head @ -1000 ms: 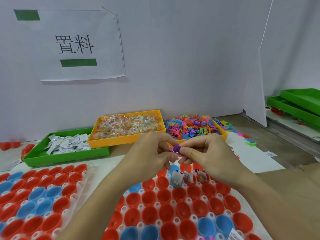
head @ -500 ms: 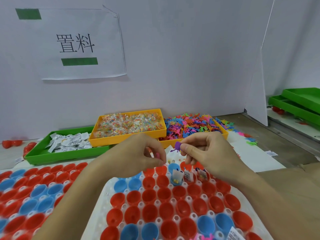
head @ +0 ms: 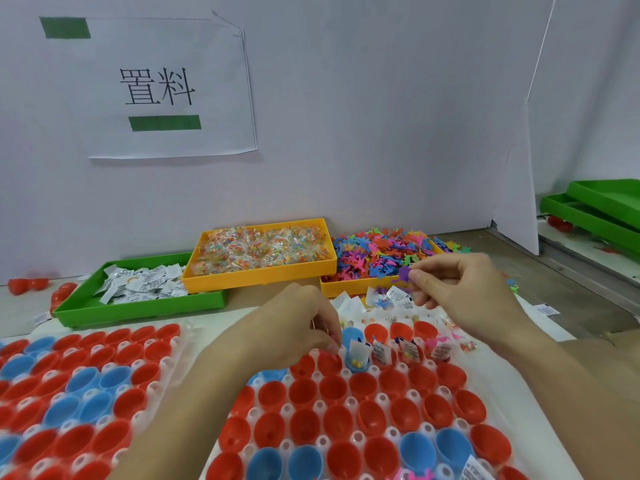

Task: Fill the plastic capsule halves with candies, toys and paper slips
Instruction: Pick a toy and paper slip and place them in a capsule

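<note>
Head view: the right hand (head: 460,292) is raised above the far edge of the near capsule tray (head: 512,403), its fingers pinching a small purple toy (head: 403,273), flat and spiky in outline. The left hand (head: 298,327) is lowered to the tray's far-left part, fingers curled, with a trace of pink at the fingertips; whether it grips anything cannot be told. The capsule halves (head: 332,389) are open cups, mostly red with some blue, seated in rows in a white holder. Several in the far row hold folded paper slips (head: 381,351); one blue half (head: 356,358) also shows small candies. Along the counter's far edge stand a green tray of slips (head: 138,306), a yellow tray of wrapped candies (head: 263,271) and a yellow tray of coloured toys (head: 346,291).
</note>
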